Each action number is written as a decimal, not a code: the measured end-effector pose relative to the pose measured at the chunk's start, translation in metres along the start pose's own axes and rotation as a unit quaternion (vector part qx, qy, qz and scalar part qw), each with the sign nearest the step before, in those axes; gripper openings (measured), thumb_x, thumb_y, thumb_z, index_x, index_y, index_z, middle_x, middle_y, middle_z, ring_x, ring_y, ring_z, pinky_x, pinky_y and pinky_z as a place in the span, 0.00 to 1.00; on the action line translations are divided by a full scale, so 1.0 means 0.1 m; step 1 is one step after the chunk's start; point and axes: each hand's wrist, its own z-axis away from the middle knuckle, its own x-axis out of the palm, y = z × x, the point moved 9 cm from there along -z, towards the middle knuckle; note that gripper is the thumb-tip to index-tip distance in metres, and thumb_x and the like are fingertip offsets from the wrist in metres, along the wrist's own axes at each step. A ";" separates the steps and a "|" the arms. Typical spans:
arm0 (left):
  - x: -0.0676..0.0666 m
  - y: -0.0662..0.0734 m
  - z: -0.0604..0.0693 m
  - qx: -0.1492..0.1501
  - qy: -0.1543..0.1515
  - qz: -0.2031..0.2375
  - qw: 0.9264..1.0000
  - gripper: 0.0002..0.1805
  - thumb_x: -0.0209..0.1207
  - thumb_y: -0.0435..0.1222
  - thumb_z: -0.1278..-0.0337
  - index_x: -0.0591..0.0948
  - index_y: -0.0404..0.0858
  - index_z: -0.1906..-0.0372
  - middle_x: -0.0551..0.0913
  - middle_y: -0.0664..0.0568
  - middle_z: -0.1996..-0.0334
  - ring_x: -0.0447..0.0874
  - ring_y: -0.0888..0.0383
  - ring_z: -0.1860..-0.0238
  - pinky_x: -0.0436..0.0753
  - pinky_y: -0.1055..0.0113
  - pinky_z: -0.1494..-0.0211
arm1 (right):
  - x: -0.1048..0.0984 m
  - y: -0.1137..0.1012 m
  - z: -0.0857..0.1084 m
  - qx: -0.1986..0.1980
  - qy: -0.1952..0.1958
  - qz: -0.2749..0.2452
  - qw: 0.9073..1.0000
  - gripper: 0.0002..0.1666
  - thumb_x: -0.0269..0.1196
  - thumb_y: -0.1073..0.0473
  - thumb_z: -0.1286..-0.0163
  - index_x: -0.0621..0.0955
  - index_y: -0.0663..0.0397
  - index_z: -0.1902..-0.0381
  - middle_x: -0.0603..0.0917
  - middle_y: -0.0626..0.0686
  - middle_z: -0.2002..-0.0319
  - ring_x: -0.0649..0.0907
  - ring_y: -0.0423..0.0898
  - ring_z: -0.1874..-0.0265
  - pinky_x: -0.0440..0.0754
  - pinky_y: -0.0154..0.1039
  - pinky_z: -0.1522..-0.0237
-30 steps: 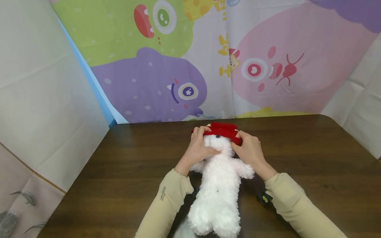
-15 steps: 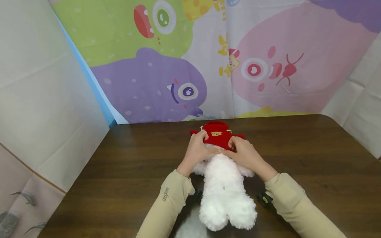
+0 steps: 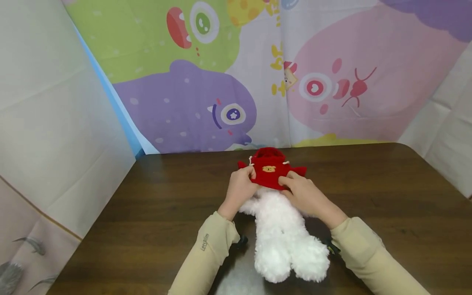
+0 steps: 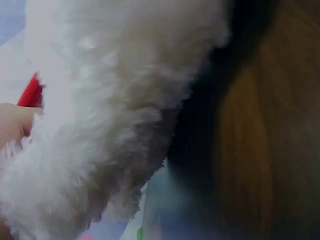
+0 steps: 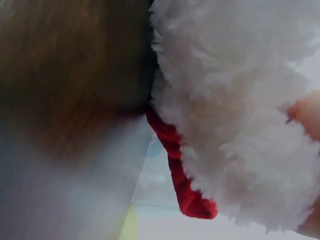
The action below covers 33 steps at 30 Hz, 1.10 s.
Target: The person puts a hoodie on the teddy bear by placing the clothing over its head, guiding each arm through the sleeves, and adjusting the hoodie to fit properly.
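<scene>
A white fluffy plush toy [image 3: 280,229] lies with its legs toward the viewer, its head covered by a small red garment [image 3: 271,176] with a bear patch and white cords. The left hand [image 3: 239,188] pinches the garment's lower left edge. On the other side the right hand [image 3: 307,194] grips its lower right edge with curled fingers. In the left wrist view white fur [image 4: 110,100] fills much of the picture, with a bit of red cloth [image 4: 31,92] beside the hand. The right wrist view has fur [image 5: 235,110] and a red strip [image 5: 180,175].
The brown wooden table [image 3: 166,205] reaches back to a cartoon-printed curtain [image 3: 184,102]. Pale fabric panels [image 3: 55,102] stand at both sides. Small dark objects, one of them [image 3: 241,242] near the left cuff, are partly hidden by the sleeves.
The red garment has come down over the plush's head and turned its bear patch into view. The plush's legs have swung to the right. Both hands have shifted to the garment's lower edge.
</scene>
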 end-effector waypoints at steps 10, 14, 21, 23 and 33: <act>0.06 -0.13 -0.04 0.016 -0.098 0.102 0.990 0.10 0.63 0.32 0.55 0.72 0.40 0.70 0.71 0.51 0.68 0.70 0.58 0.68 0.73 0.70 0.65 | 0.12 0.35 0.03 0.139 -0.056 -0.119 0.981 0.14 0.57 0.53 0.39 0.71 0.59 0.66 0.73 0.54 0.70 0.73 0.46 0.72 0.72 0.39 0.68; 0.10 -0.32 -0.03 -0.013 -0.138 0.138 0.981 0.14 0.65 0.32 0.55 0.71 0.38 0.66 0.68 0.49 0.63 0.69 0.56 0.63 0.72 0.70 0.60 | 0.31 0.49 0.09 0.206 -0.128 -0.224 0.944 0.19 0.54 0.52 0.36 0.65 0.64 0.62 0.71 0.57 0.68 0.72 0.49 0.67 0.70 0.38 0.64; 0.21 -0.39 0.00 -0.030 -0.162 0.234 0.958 0.26 0.63 0.27 0.54 0.63 0.34 0.51 0.66 0.43 0.49 0.70 0.51 0.52 0.72 0.67 0.53 | 0.46 0.59 0.14 0.251 -0.170 -0.371 0.878 0.31 0.54 0.50 0.36 0.57 0.69 0.50 0.63 0.63 0.53 0.63 0.56 0.48 0.65 0.47 0.48; 0.22 -0.37 0.00 -0.038 -0.152 0.264 0.952 0.29 0.62 0.27 0.53 0.62 0.35 0.47 0.66 0.43 0.43 0.68 0.50 0.45 0.71 0.63 0.49 | 0.48 0.62 0.14 0.253 -0.169 -0.396 0.866 0.34 0.55 0.48 0.36 0.55 0.68 0.48 0.62 0.63 0.51 0.62 0.55 0.46 0.65 0.46 0.48; 0.10 -0.35 -0.04 -0.088 -0.026 0.278 0.956 0.24 0.67 0.29 0.62 0.70 0.36 0.56 0.77 0.45 0.55 0.72 0.55 0.55 0.74 0.66 0.55 | 0.49 0.55 0.07 0.263 -0.089 -0.485 0.829 0.50 0.62 0.44 0.43 0.45 0.60 0.38 0.55 0.62 0.40 0.60 0.54 0.40 0.66 0.47 0.43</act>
